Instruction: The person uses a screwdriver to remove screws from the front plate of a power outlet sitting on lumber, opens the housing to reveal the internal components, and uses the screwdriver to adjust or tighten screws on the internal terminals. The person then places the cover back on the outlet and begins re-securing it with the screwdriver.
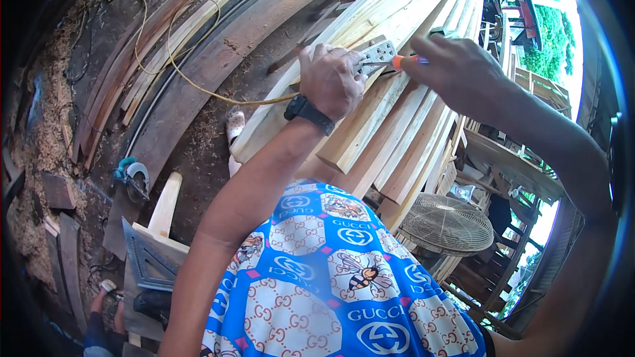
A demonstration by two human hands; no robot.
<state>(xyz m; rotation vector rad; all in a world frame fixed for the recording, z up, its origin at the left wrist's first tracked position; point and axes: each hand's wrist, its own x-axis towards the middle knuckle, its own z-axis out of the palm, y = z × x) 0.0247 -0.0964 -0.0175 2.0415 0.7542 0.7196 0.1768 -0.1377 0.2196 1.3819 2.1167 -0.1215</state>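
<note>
My left hand point(333, 78) grips a pale grey power strip point(380, 51) above the stacked boards, its fingers wrapped round the near end. A yellow cord point(254, 102) runs off to the left from beside that wrist. In my right hand point(458, 71) is a screwdriver point(397, 62) with an orange part on its handle. Its thin shaft points left toward the power strip's lower edge. Whether the tip sits in a screw is too small to tell. Light timber boards point(370, 125) lie right under both hands. A black watch point(309, 114) is on my left wrist.
Long planks point(218, 46) lie on the sawdust-strewn ground at the left, with the cord looping over them. A blue power saw point(132, 173) rests there too. A round caged fan point(446, 225) stands at the right. Another person's leg point(99, 301) shows at lower left.
</note>
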